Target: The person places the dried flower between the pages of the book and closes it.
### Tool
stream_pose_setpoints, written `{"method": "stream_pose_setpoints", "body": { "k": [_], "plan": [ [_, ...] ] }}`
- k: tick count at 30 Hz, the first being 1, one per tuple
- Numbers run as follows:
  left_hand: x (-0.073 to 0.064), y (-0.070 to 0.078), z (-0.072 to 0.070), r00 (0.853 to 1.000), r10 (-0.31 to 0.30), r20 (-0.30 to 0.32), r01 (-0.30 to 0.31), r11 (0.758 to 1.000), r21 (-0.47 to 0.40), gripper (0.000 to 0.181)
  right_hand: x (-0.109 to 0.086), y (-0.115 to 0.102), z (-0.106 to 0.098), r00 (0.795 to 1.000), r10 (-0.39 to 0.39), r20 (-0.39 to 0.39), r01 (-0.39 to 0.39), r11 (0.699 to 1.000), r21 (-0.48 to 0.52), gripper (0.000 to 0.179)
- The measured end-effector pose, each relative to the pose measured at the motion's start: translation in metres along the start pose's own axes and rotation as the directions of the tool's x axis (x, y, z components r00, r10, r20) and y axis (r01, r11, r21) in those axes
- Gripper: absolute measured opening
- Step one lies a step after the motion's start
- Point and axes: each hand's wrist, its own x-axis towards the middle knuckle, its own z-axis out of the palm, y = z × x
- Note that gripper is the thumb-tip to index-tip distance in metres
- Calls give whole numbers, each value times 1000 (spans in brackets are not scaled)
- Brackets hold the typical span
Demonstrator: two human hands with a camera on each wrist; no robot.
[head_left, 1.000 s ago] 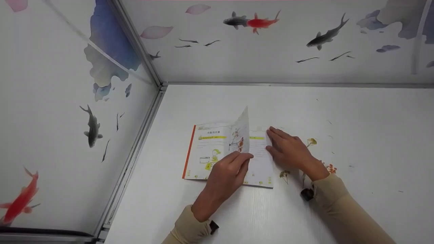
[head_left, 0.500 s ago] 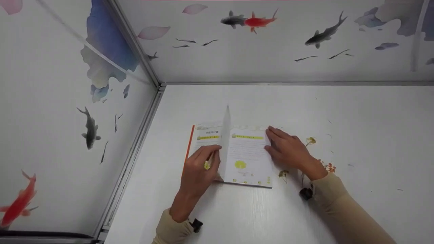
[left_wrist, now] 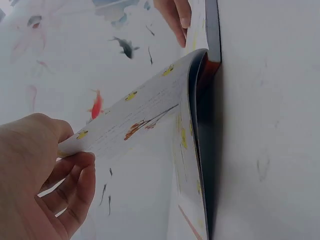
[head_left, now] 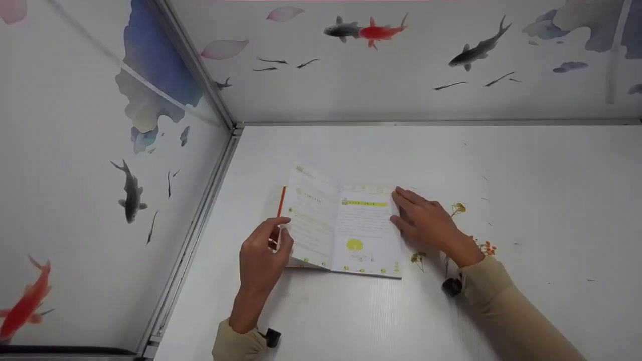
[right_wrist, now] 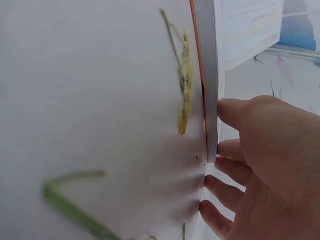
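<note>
An open book point(head_left: 368, 225) with an orange-red cover edge lies on the white table point(head_left: 351, 311). My left hand point(head_left: 263, 250) pinches the outer edge of a raised page point(head_left: 311, 220) between thumb and fingers, over the book's left side. In the left wrist view, the underside of that page bears a reddish-brown flower sprig point(left_wrist: 137, 129); whether it is pressed or printed, I cannot tell. My right hand point(head_left: 426, 220) rests at the book's right edge. Its thumb touches the page block, and some other fingertips touch the table, as the right wrist view shows.
Right of the book lie a small yellowish flower sprig point(head_left: 418, 259), another yellow flower head point(head_left: 458, 208) and an orange flower cluster point(head_left: 487, 247), partly hidden by my right arm. Thin plant bits are scattered farther right. Walls with painted fish point(head_left: 479, 47) border the table.
My left hand has carried the pinched page leftward from near the middle, past upright, to the left side, baring the right page. The right hand has stayed at the book's edge.
</note>
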Motion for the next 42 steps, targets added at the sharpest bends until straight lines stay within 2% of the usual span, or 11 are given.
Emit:
{"method": "stream_pose_setpoints", "body": {
  "k": [4, 9, 14, 20, 24, 26, 31, 33, 35, 42],
  "plan": [
    [-4, -10, 1, 998, -56, 0, 56, 997, 46, 26, 0, 1, -1, 1000, -3, 1, 3, 1000, -4, 67],
    [-8, -20, 3, 993, -113, 33, 110, 989, 98, 24, 0, 1, -3, 1000, -2, 1, 2, 1000, 1, 67],
    [-12, -28, 5, 982, -174, 77, 163, 977, 137, 23, 1, 0, -4, 1000, 7, 16, -7, 1000, 1, 67],
    [-13, -34, 7, 960, -235, 149, 205, 960, 191, 25, 1, 1, -4, 1000, -4, -11, 4, 1000, 11, 66],
    [-13, -37, 8, 940, -269, 211, 221, 949, 225, 27, 0, 1, -2, 1000, -14, -25, 15, 1000, 15, 66],
    [-14, -38, 8, 922, -294, 251, 236, 943, 236, 28, -1, 1, -1, 1000, -13, -24, 13, 1000, 17, 66],
    [-13, -39, 9, 868, -359, 342, 281, 924, 258, 33, 0, 0, -1, 1000, -9, -20, 10, 1000, 22, 67],
    [-12, -39, 10, 852, -375, 366, 288, 919, 270, 36, 1, -1, -2, 1000, -3, -15, 4, 1000, 26, 67],
    [-11, -38, 12, 843, -381, 380, 287, 915, 282, 39, 0, -1, -1, 1000, 5, -3, -5, 1000, 28, 67],
    [-9, -27, 16, 874, -340, 347, 226, 917, 328, 30, 1, -2, -1, 1000, 20, 18, -20, 1000, 23, 68]
  ]
}}
